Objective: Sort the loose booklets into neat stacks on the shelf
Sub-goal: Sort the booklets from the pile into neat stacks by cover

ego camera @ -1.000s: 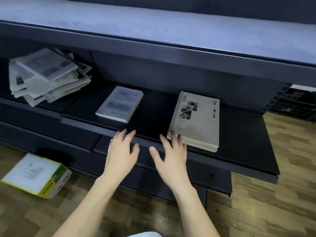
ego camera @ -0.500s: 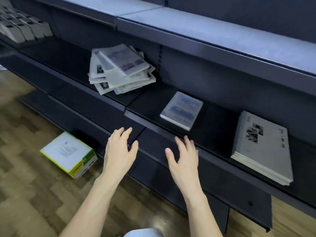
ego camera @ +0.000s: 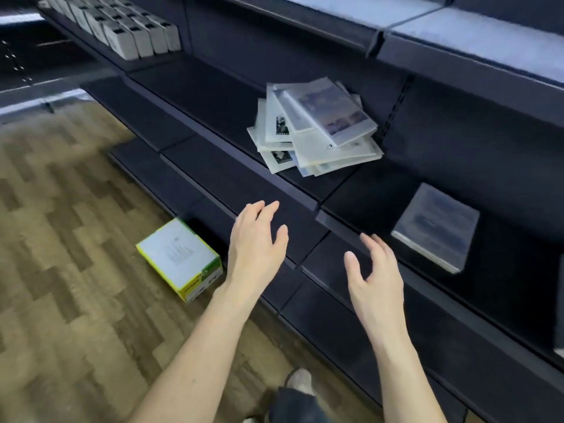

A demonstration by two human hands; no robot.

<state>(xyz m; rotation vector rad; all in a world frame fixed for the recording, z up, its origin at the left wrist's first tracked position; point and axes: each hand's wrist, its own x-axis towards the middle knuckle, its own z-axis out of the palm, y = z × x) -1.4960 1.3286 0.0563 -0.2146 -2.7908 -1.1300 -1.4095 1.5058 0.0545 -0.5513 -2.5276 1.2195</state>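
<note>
A messy pile of loose booklets (ego camera: 317, 132) lies skewed on the dark shelf (ego camera: 213, 96), in plastic sleeves, white and pale blue. To its right a small neat stack with a blue cover (ego camera: 436, 227) sits on the same shelf. A sliver of another white stack (ego camera: 560, 349) shows at the right edge. My left hand (ego camera: 254, 248) hovers below the shelf's front lip, fingers spread, holding nothing. Beside it my right hand (ego camera: 374, 270) is also empty, fingers loosely apart. Both hands are short of the pile.
A row of grey-white boxes (ego camera: 134, 35) stands on the shelf at the far left. A white and green carton (ego camera: 180, 257) lies on the wooden floor (ego camera: 61, 270) by the bottom shelf. An upper shelf (ego camera: 457, 41) overhangs the booklets. My shoe (ego camera: 299, 380) shows below.
The view has swung left: the messy pile now sits ahead of my hands, and the white stack has slid to the right edge. Both hands stay empty and raised.
</note>
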